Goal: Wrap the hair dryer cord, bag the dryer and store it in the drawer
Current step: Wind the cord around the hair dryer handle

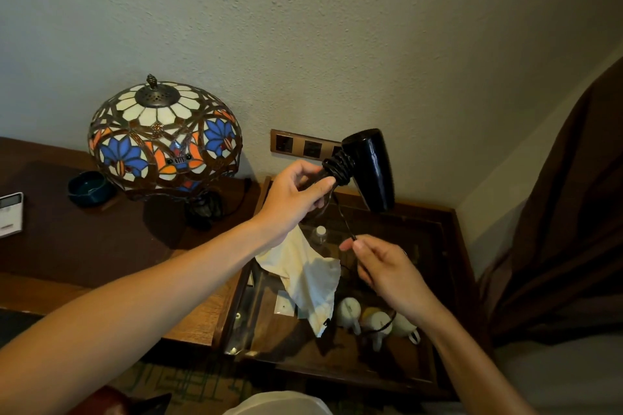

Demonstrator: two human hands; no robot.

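Hair dryer [369,168]: black, held in the air above the glass-topped cabinet [435,222], nozzle angled down toward it. Handle already bound in several tight coils of cord [338,167].

Left hand [293,199]: fingers closed around the lower end of the handle, just below the coils, with the thumb across it.

Right hand [384,268]: below and right of the dryer, thumb and forefinger pinching the free run of cord; the remaining slack trails down past the palm, its end hidden.

Step in hand, as judged: winding the cord. Advisable to keep light tension from the pinching fingers, lay each turn beside the last rather than over it, and leave enough tail to tuck the plug. Bagging and storing appear not yet begun.

Cream cloth bag [303,271]: directly below the dryer, draped on the cabinet's glass.

Small clear bottle [319,233]: beside the cloth bag, below the dryer.

Cabinet interior: white cups [349,312] visible under the glass.

Wall socket panel [303,146]: just left of the dryer, partly behind it.

Stained-glass table lamp [165,138]: well left of the dryer, on a dark wooden desk [84,246].

Dark teal bowl [89,187] and a white remote [10,212]: left of the lamp.

Brown curtain [566,229]: right of the dryer. Textured pale wall [303,27] behind.
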